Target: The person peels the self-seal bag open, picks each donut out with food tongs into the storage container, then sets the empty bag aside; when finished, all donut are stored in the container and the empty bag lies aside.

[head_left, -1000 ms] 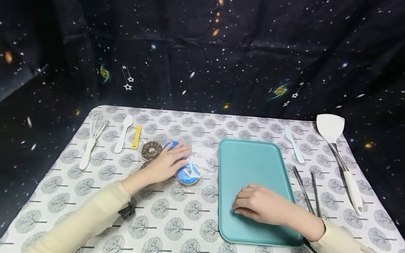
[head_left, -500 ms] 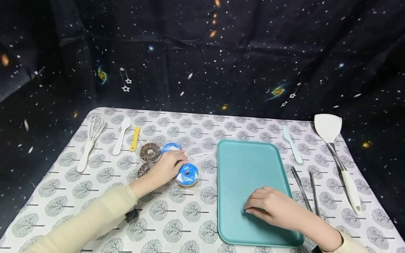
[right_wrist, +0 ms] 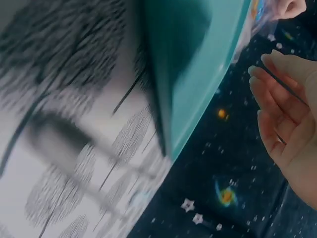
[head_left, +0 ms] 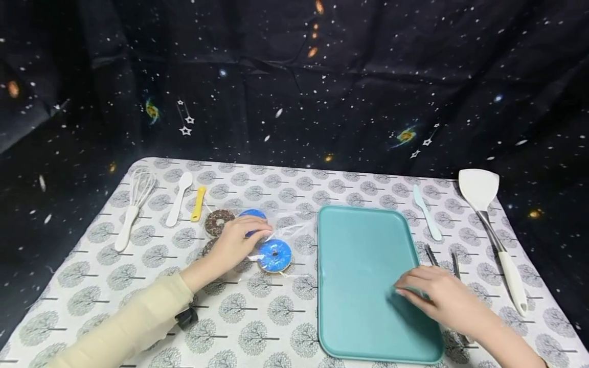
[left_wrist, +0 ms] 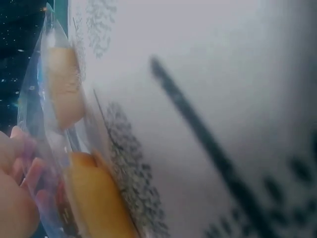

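Observation:
My left hand (head_left: 232, 243) is over a clear plastic bag (head_left: 296, 230) of doughnuts, its curled fingers pinching the film. Inside show a near blue doughnut (head_left: 274, 255), another blue one partly under the fingers, and a brown sprinkled doughnut (head_left: 219, 223); a second brown one is mostly hidden by the hand. The left wrist view shows the fingers (left_wrist: 32, 171) through raised film, beside a pale doughnut side (left_wrist: 99, 198). My right hand (head_left: 442, 296), loosely curled and holding nothing, hovers over the right edge of a teal tray (head_left: 359, 266). Metal tongs (head_left: 456, 263) lie partly hidden behind it.
Left of the bag lie a whisk (head_left: 133, 209), a white spoon (head_left: 179, 199) and a yellow handle-like utensil (head_left: 198, 203). At right are a pale blue knife (head_left: 427, 212) and a long spatula (head_left: 494, 235). A starry dark cloth hangs behind the table.
My left fingers have gone from spread flat over the doughnuts to curled in on the bag. My right hand has moved right, from the tray's middle to its right edge.

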The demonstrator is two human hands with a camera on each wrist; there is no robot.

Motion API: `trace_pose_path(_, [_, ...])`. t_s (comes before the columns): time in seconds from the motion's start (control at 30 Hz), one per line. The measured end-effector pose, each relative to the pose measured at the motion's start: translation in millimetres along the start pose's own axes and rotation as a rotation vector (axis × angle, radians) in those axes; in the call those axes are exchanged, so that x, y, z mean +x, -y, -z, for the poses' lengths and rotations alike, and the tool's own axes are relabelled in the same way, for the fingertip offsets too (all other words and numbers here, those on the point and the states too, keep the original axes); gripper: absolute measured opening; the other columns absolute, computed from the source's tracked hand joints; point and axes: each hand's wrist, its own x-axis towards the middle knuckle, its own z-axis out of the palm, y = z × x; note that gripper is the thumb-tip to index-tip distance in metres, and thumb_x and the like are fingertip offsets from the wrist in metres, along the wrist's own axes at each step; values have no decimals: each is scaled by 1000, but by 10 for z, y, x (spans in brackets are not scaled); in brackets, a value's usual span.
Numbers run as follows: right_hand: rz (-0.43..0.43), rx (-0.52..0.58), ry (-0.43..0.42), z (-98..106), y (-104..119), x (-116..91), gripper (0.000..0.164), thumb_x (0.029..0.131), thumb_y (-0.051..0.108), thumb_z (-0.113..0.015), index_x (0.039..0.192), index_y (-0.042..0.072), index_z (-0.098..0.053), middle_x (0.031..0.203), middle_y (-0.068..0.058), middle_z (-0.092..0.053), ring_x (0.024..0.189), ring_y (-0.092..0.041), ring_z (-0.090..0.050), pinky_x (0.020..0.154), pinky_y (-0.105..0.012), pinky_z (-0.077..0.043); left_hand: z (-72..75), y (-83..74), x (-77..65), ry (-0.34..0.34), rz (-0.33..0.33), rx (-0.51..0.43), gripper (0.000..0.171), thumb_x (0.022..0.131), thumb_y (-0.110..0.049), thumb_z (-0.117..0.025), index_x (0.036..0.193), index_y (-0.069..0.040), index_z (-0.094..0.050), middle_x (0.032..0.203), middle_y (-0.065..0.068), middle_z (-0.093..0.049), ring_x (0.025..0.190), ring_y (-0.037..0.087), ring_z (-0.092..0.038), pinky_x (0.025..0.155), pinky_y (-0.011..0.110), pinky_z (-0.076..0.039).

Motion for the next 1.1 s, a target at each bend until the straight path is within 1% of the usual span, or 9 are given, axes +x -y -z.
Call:
trace_pose_path(0.1, [-119, -101, 11, 78, -65, -136, 22, 70, 19, -78, 91, 22, -70, 90, 11, -67, 81, -12, -62, 71, -35, -53, -3, -36, 21, 1, 26, -7, 14, 83, -16, -70, 96, -10, -73, 103, 7, -70, 101, 20, -63, 96, 39, -47])
trace_pose_path(0.2, [-305, -195, 35, 130, -121, -284, 24, 75, 26, -75, 96, 17, -69, 94, 0, -69, 83, -23, -64, 67, -45, -54, 33, -69, 32, 33, 46, 14, 14, 85, -17, -69, 97, -10, -72, 100, 4, -70, 99, 19, -64, 92, 37, -50])
trace_pose_path(0.33, [-614, -210, 104, 203, -194, -469, 46, 83, 42, -67, 111, 7, -62, 105, -20, -64, 85, -42, -61, 61, -53, -50, 99, -94, 68, 106, -1, 69, 16, 87, -16, -66, 100, -10, -71, 101, 3, -70, 98, 20, -64, 90, 36, -51])
trace_pose_path(0.47, [-868, -160, 281, 229, -260, -596, 74, 87, 61, -51, 118, -5, -50, 107, -33, -56, 78, -48, -58, 47, -50, -45, 165, -110, 106, 164, -67, 97, 22, 87, -13, -65, 108, -8, -67, 101, 6, -70, 93, 19, -66, 85, 33, -54])
trace_pose_path(0.6, [-974, -86, 448, 160, -305, -697, 80, 84, 70, -43, 102, -7, -50, 78, -24, -57, 58, -33, -57, 43, -41, -41, 192, -140, 146, 195, -88, 120, 28, 86, -11, -66, 113, -7, -65, 99, 6, -70, 89, 17, -65, 82, 32, -54])
trace_pose_path(0.73, [-1029, -32, 548, 63, -331, -729, 75, 82, 74, -41, 87, -1, -45, 59, -5, -45, 50, -19, -46, 42, -33, -35, 203, -169, 173, 204, -93, 157, 23, 84, -9, -67, 107, -6, -68, 96, 5, -70, 87, 16, -64, 79, 31, -54])
trace_pose_path(0.87, [-1005, -11, 548, 28, -373, -723, 70, 89, 66, -39, 88, -4, -44, 61, -6, -47, 52, -20, -49, 43, -34, -36, 221, -214, 185, 197, -66, 176, 19, 83, -6, -67, 101, -5, -70, 91, 5, -69, 80, 16, -62, 71, 26, -53])
trace_pose_path(1.0, [-1017, 41, 554, 47, -422, -719, 59, 95, 55, -38, 90, -3, -42, 63, -7, -49, 55, -20, -50, 46, -35, -38, 246, -263, 192, 199, 9, 155, 21, 82, -5, -68, 103, -7, -71, 92, 4, -68, 79, 15, -61, 70, 27, -53])
trace_pose_path(1.1, [-1018, 56, 521, 79, -456, -706, 56, 98, 44, -37, 101, -12, -39, 69, -17, -55, 61, -28, -55, 51, -40, -44, 262, -285, 202, 209, 60, 121, 24, 82, -5, -68, 106, -8, -70, 94, 3, -68, 79, 14, -58, 72, 30, -51])
